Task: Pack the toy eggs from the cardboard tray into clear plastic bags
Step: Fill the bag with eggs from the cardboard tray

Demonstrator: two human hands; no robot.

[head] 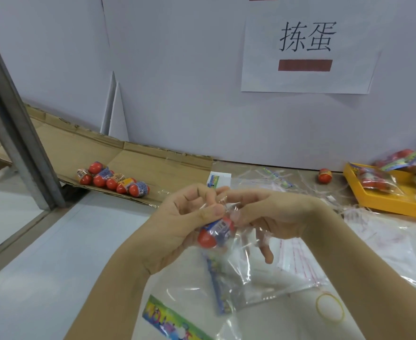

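One toy egg (214, 234) sits in the clear bag (247, 274). Behind-left of the bag: cardboard tray (153, 163), egg cluster (113, 180) on it. Behind-right: lone egg (325, 175), then plastic tray (386, 205) holding filled bags (373, 180). Front-right: rubber band (329, 293).

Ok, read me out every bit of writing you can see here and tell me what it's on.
"拣蛋": white paper sign on the wall, above a red bar.
Wrappers of the toy eggs on the cardboard tray: too small to read.
Wrapper of the egg in the clear plastic bag: blurred.
Colourful bag header near the bottom edge: blurred.
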